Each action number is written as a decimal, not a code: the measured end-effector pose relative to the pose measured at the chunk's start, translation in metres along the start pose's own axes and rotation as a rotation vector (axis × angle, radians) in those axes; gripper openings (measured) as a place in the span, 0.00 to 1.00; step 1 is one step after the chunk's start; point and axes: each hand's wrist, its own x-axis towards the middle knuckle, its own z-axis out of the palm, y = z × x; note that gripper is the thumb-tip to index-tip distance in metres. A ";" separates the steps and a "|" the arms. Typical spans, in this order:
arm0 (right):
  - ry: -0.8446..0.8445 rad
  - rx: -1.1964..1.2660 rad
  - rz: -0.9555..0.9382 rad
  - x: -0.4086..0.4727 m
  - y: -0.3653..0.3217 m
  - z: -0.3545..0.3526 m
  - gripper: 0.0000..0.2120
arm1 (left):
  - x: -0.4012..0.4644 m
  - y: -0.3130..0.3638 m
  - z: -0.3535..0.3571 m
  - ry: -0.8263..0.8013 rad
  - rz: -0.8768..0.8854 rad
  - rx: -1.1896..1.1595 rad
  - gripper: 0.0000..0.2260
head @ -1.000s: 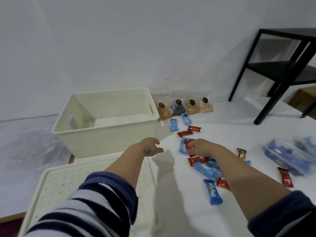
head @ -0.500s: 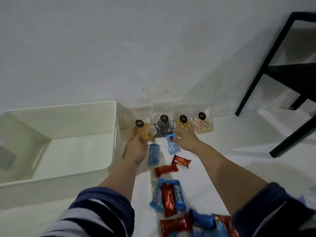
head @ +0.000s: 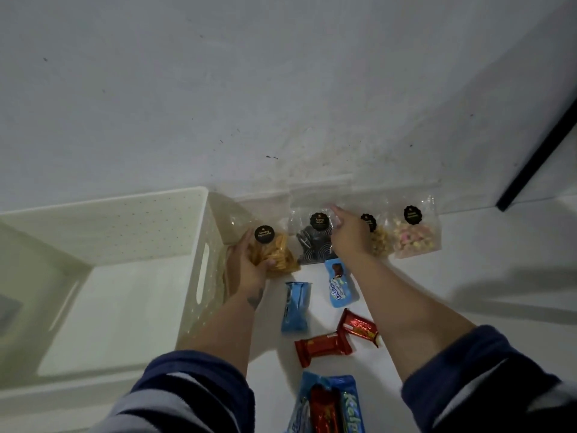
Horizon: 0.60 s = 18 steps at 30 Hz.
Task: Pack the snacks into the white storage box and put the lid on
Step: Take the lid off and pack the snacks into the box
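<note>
White floor runs up to a scuffed white wall [head: 281, 89], and along the foot of that wall stand four clear snack bags, propped upright against it so their black round labels face out.

Working from the hands: the left hand [head: 246, 264] is wrapped round the bag of yellow chips [head: 274, 251], thumb across its front and fingers behind. That bag is the end of the row nearest the white storage box [head: 103, 232], just beside the box's handle-slotted wall, so by my reckoning it goes in first with only a short lift over the rim. The right hand [head: 349, 235] reaches past it with fingers stretched out straight, lying against the bag of dark swirled snacks [head: 312, 245] and covering part of the bag of pale nuts [head: 379, 239]; whether it has begun to close on either I cannot tell. Beyond it, at the far end of the row, stands the bag of pink and white pieces [head: 413, 235], untouched.

Nearer the person, loose on the floor, lie two blue packets [head: 295, 307] and [head: 340, 285], then two red wrapped bars [head: 323, 348] and [head: 359, 328], and a heap of blue and red wrappers [head: 327, 401] at the lower edge of view.

To the left the storage box stands open, its floor bare where it shows, so packing has hardly started. No lid is in view. A black furniture leg [head: 537, 157] slants at the right edge.
</note>
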 end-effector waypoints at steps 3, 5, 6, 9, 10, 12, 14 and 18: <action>0.037 0.027 -0.018 -0.007 -0.012 -0.011 0.27 | -0.011 0.016 -0.007 0.058 0.064 0.057 0.34; 0.054 0.031 -0.053 -0.013 -0.024 -0.024 0.27 | -0.021 0.030 -0.013 0.109 0.076 0.013 0.36; 0.072 0.023 -0.069 -0.016 -0.031 -0.032 0.27 | -0.027 0.041 -0.017 0.140 0.082 0.035 0.35; 0.132 -0.004 -0.114 -0.029 -0.054 -0.060 0.27 | -0.044 0.074 -0.036 0.174 0.164 0.168 0.33; 0.151 -0.017 -0.136 -0.033 -0.063 -0.070 0.27 | -0.047 0.085 -0.041 0.179 0.194 0.180 0.33; 0.179 -0.045 -0.166 -0.044 -0.080 -0.090 0.25 | -0.053 0.104 -0.055 0.162 0.231 0.183 0.33; 0.203 -0.066 -0.191 -0.056 -0.098 -0.108 0.24 | -0.063 0.124 -0.070 0.157 0.274 0.206 0.32; 0.235 -0.092 -0.257 -0.081 -0.136 -0.129 0.23 | -0.077 0.152 -0.106 0.160 0.316 0.156 0.33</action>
